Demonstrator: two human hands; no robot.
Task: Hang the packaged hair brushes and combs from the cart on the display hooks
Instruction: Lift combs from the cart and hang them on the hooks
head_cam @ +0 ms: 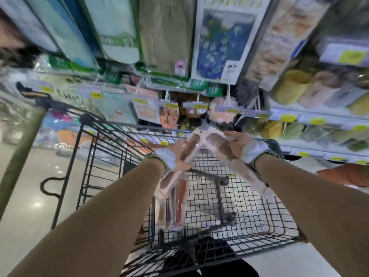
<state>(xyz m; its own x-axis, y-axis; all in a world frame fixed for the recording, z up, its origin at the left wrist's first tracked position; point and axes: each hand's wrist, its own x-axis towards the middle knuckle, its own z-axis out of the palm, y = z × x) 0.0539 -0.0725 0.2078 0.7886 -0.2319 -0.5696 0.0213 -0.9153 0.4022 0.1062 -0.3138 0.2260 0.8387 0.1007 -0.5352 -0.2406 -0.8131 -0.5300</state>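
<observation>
Pink comb bundle point(172, 196) hangs below the gripping left hand point(172, 156) — right hand point(242, 146) clasps one comb pack point(250, 175) mid-length.

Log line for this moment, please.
left hand grips comb packs | right hand grips single comb pack | both above cart

Arms outstretched; left hand point(173, 156), right hand point(242, 146) in grip.

Two hands point(173, 156) point(242, 146), one cart point(249, 216), perhaps three comb packs point(192, 143) point(221, 148) point(172, 198) (blurred).
</observation>
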